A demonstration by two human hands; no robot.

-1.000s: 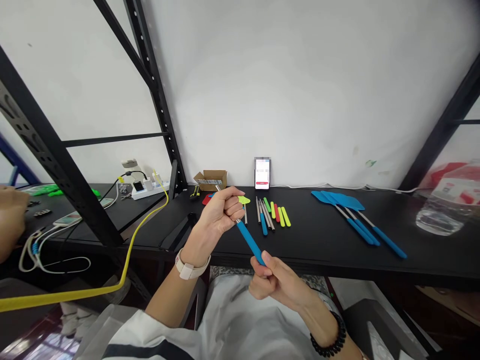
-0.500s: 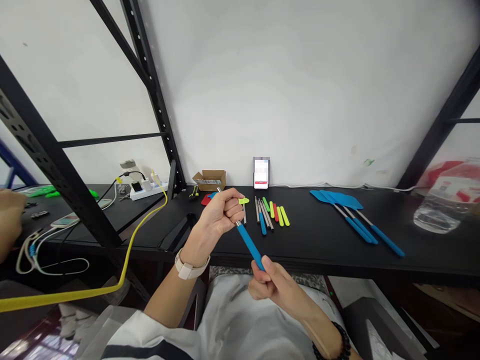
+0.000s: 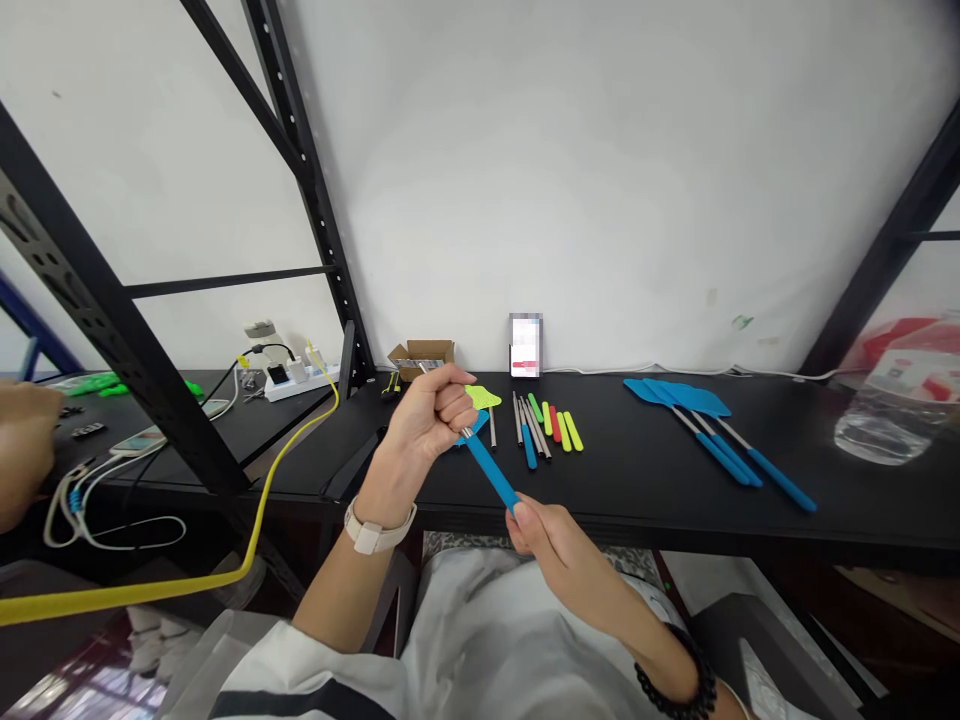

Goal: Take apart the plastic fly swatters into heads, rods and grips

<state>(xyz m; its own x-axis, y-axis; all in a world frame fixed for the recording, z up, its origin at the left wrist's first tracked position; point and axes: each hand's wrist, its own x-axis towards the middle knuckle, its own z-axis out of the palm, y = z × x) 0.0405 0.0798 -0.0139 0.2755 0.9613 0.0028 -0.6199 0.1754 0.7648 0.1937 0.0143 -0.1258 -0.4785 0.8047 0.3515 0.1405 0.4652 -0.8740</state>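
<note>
My left hand [image 3: 433,412] is wrapped round the metal rod of a blue-handled fly swatter handle [image 3: 491,472], whose rod tip pokes out above the fist. The fingers and thumb of my right hand [image 3: 559,545] close on the lower end of its blue grip. The handle slants down to the right, above the desk edge. Just behind my left hand lie a yellow-green swatter head [image 3: 484,398] and a partly hidden blue piece [image 3: 474,430]. Beyond them rest several metal rods [image 3: 536,432], one blue-gripped, and loose green, red and yellow grips [image 3: 562,430].
Three or so blue fly swatters [image 3: 712,435] lie at the right, near a clear plastic bottle [image 3: 892,405]. At the back stand a phone [image 3: 526,346] and a small cardboard box [image 3: 424,355]. A yellow cable [image 3: 262,510] hangs at the left; another person's hand [image 3: 26,450] shows there.
The handle and both hands have shifted slightly left, and my right hand has risen a little. More of the yellow-green swatter head now shows behind my left hand.
</note>
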